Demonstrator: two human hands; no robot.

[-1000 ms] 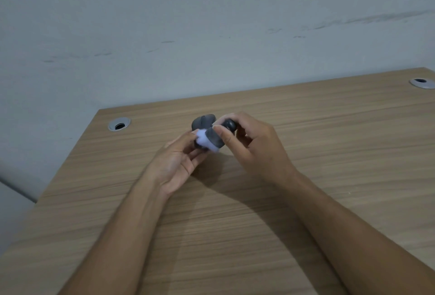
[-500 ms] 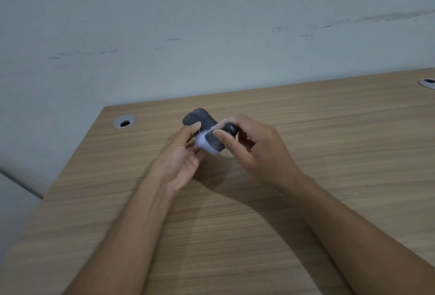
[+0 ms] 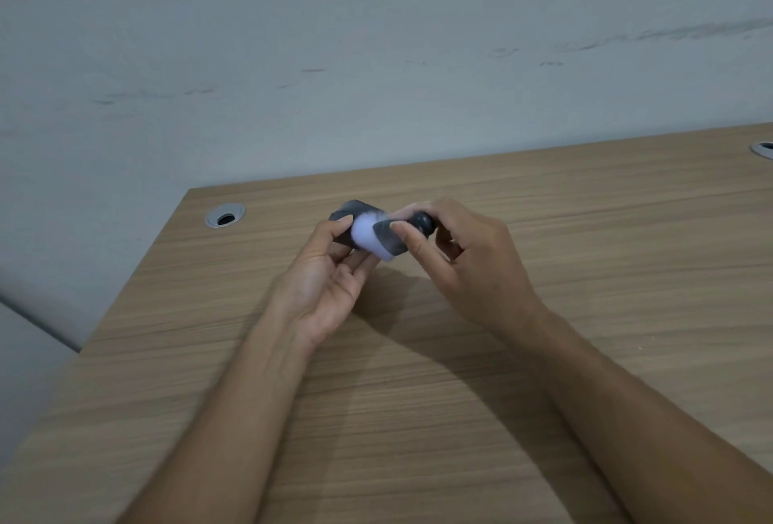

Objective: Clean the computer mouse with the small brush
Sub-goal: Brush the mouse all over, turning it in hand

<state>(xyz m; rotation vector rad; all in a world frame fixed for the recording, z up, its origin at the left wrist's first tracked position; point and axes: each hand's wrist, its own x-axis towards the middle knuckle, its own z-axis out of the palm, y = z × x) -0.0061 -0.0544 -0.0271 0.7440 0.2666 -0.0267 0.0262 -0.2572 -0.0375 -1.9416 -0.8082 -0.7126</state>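
Observation:
My left hand (image 3: 324, 289) holds a dark grey computer mouse (image 3: 350, 211) above the wooden desk (image 3: 418, 398), thumb on its near side and fingers under it. My right hand (image 3: 464, 260) grips a small brush (image 3: 391, 239) with a dark body and pale lilac bristles (image 3: 366, 232). The bristles press against the mouse's right side. Most of the mouse is hidden behind the bristles and my left fingers.
A round silver cable grommet (image 3: 225, 215) sits in the desk's far left corner, another grommet (image 3: 763, 149) at the far right edge. A pale wall runs behind the desk. The desk's left edge drops off beside my left forearm.
The brush bristles have shifted up and left across the mouse. My left hand has turned the mouse slightly; both hands stay in the same spot.

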